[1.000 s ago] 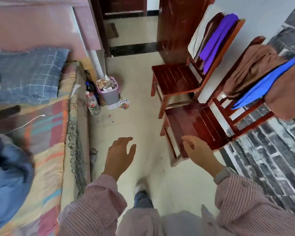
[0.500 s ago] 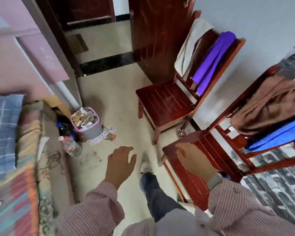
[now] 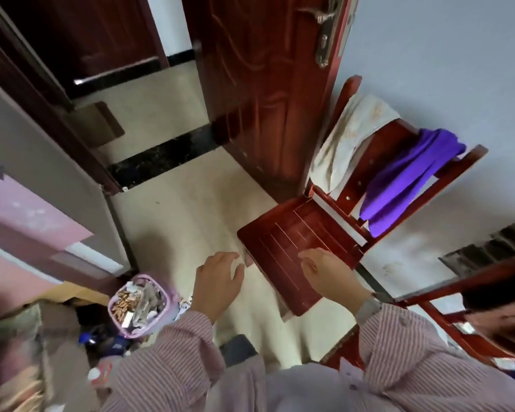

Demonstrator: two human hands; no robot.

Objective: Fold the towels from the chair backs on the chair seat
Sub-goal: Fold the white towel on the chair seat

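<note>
Purple towel [image 3: 405,185] and white towel [image 3: 348,141] hang on the far chair back; left hand [image 3: 217,285] and right hand [image 3: 330,278] hover with relaxed, empty grip.

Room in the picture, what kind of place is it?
Probably a room in someone's home. There is a wooden door standing open, a wooden chair with a white towel and a purple towel draped over its back, and a full pink wastebasket on the floor.

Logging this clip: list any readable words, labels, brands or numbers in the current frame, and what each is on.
No text can be read in this frame.
Pink waste bin: the wrappers and packets inside are too blurred to read.
Items on the floor beside the bin: too small and blurred to tell.
Wristband on the right hand: no display or marking visible.
White towel and purple towel: no labels visible.
</note>
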